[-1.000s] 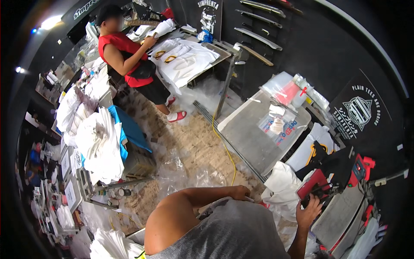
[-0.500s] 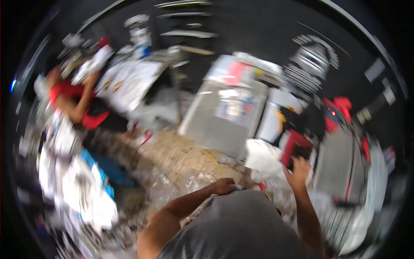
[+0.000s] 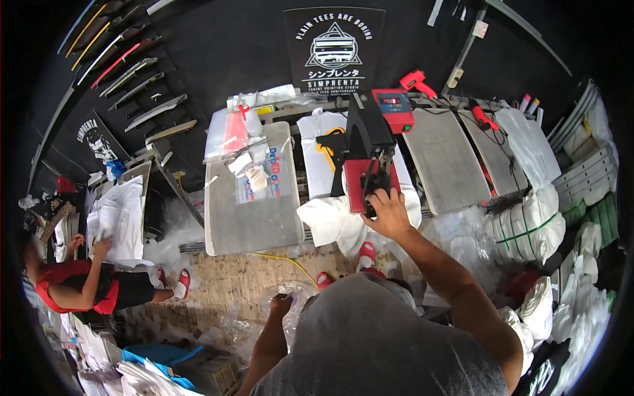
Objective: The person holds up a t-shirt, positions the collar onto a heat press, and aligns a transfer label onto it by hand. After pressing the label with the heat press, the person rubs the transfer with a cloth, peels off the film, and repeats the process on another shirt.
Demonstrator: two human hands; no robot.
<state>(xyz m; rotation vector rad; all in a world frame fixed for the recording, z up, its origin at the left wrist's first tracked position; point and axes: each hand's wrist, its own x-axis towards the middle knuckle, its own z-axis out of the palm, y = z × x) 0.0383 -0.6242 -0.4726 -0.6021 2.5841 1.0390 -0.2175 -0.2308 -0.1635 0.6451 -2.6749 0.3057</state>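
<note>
My right hand is closed round the black handle at the front of a heat press with a red plate. Under the press lies a white garment, its near edge hanging loosely over the front. A red control box with a lit display sits behind the press. Low beside my body hangs my left hand, its fingers curled in; whether anything is inside them is hidden. Clear plastic wrap shows just behind that hand.
A grey printing board with a transparent printed sheet stands left of the press; another grey board is at right. A red heat gun lies behind. Wrapped white bundles fill the right. At far left, a co-worker handles white fabric.
The view has turned and steadied from a blur. My right hand has come onto the press handle, its fingers now closed. My left hand has dropped away from my waist.
</note>
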